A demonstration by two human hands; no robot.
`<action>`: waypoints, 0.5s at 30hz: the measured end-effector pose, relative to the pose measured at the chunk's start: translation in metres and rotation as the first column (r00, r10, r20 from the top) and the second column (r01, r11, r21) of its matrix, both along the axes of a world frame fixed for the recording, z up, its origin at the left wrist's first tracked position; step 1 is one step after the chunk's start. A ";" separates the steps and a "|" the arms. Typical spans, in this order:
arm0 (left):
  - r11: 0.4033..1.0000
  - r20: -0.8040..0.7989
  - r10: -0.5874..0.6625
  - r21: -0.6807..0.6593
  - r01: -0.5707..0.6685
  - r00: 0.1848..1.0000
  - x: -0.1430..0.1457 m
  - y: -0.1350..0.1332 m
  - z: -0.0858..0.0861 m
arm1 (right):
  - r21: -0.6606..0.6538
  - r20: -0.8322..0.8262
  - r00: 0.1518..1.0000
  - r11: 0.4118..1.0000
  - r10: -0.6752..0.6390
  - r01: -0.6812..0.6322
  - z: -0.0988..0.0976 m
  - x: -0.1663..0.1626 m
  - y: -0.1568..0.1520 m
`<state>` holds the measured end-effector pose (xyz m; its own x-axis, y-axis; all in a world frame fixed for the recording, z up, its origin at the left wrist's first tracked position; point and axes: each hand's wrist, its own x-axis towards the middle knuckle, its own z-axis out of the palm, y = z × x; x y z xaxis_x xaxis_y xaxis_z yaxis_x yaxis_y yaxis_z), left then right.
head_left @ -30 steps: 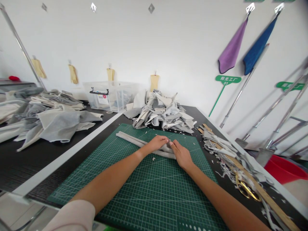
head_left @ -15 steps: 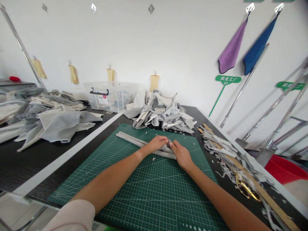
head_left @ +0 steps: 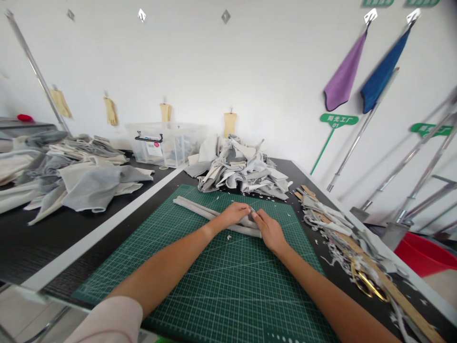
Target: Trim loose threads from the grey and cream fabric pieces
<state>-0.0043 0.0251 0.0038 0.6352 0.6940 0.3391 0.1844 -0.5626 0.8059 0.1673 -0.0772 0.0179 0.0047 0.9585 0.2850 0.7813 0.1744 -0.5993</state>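
A long folded strip of grey cloth (head_left: 200, 210) lies slantwise across the green cutting mat (head_left: 221, 281). Over its right part my left hand (head_left: 236, 213) is closed, thumb and fingertips pinching at the cloth. Close beside it, my right hand (head_left: 269, 229) is closed too, its thumb pressed on the cloth at the right end of the strip. Between the fingertips a small dark spot shows, too small to name. White scraps lie on the mat near both hands.
Behind the mat rises a heap of grey and white cloth pieces (head_left: 243, 166). A clear plastic box (head_left: 153, 147) and more cloth (head_left: 93, 181) are at left. Gold-handled scissors (head_left: 369, 286), wooden strips (head_left: 371, 259) and offcuts lie along the right edge; a red bucket (head_left: 424, 255) stands beyond.
Both hands keep the same place and grip on the cloth strip. The whole view has shifted very slightly.
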 end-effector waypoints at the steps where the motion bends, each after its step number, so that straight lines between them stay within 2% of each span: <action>1: 1.000 -0.002 -0.001 0.004 0.001 1.000 0.000 0.000 0.000 | 0.001 -0.002 1.000 1.000 -0.001 0.001 0.000 0.000 0.000; 15: 1.000 -0.025 -0.008 -0.007 0.008 1.000 -0.001 -0.003 0.005 | 0.016 -0.072 0.997 1.000 0.001 0.000 -0.001 -0.002 0.001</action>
<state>-0.0056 0.0224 0.0083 0.6489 0.6913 0.3178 0.2004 -0.5582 0.8051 0.1658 -0.0764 0.0168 0.0252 0.9537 0.2996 0.7358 0.1852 -0.6513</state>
